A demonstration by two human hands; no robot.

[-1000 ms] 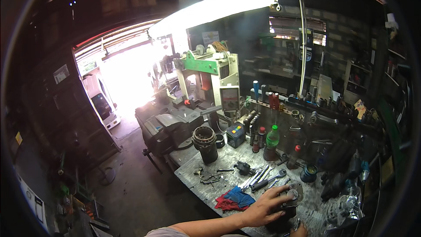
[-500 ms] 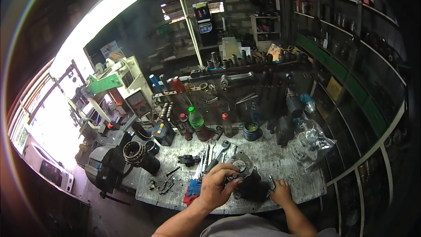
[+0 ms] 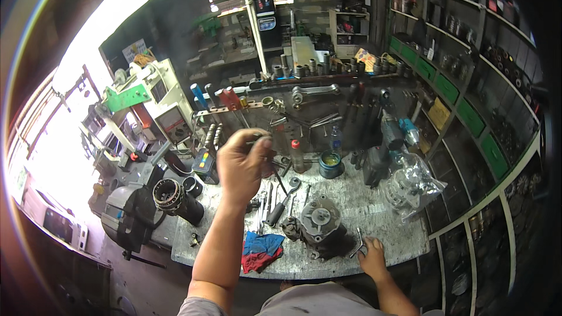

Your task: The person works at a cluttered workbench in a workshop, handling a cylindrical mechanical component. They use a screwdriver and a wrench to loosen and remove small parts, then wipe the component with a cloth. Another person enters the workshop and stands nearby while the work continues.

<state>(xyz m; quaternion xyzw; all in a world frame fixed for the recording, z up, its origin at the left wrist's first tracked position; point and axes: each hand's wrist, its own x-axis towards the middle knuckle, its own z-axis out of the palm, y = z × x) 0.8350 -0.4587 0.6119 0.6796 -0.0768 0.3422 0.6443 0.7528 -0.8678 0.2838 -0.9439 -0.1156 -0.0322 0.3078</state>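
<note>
My left hand [image 3: 244, 165] is raised over the bench, its fingers and thumb pinching a thin dark rod [image 3: 279, 180] that slants downward; the top is partly hidden. My right hand [image 3: 373, 255] rests at the bench's right front, fingers around a slim silver wrench [image 3: 357, 244]. Between the hands stands a dark cylindrical housing [image 3: 328, 240] with a round flanged top, a smaller dark part [image 3: 291, 228] beside it. Blue and red rags [image 3: 263, 246] lie to its left, and spanners and a ratchet [image 3: 276, 210] lie behind them.
The scarred bench [image 3: 398, 240] also holds a hollow black cylinder [image 3: 190, 205], a blue tin [image 3: 330, 167], bottles [image 3: 297, 158] and a bagged metal part [image 3: 410, 190]. A vise [image 3: 132, 213] is at left, a tool rack [image 3: 313, 102] behind, shelving [image 3: 468, 111] at right.
My left hand has lifted from the housing's top and moved up and left, with the rod now showing beneath it. My right hand remains beside the housing. The view has swung rightward since a second ago.
</note>
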